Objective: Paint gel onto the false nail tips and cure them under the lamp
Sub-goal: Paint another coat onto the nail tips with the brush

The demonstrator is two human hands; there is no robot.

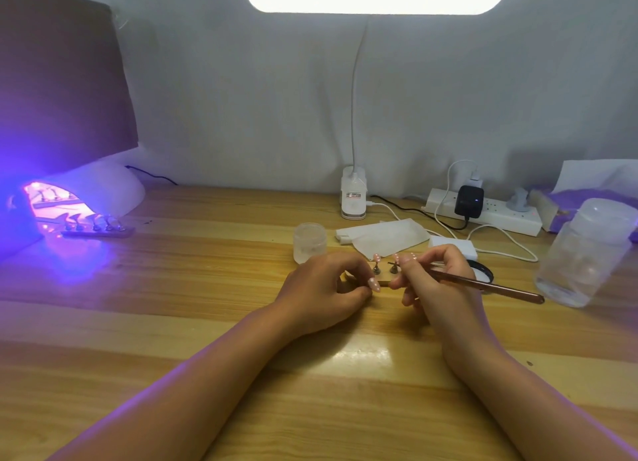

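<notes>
Head view: fingers of my left hand (321,288) pinch the light-looking holder strip (384,283) by its near edge; right hand (438,281) grips the slim brush (490,285).

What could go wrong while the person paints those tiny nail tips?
The brush in the right hand works beside the left hand gripping the tip holder; a slip could smear gel on skin. The brush's rear end points toward the clear bottle, which might get knocked. The second strip seems only at the mouth of the lit curing lamp, so may cure unevenly.
</notes>
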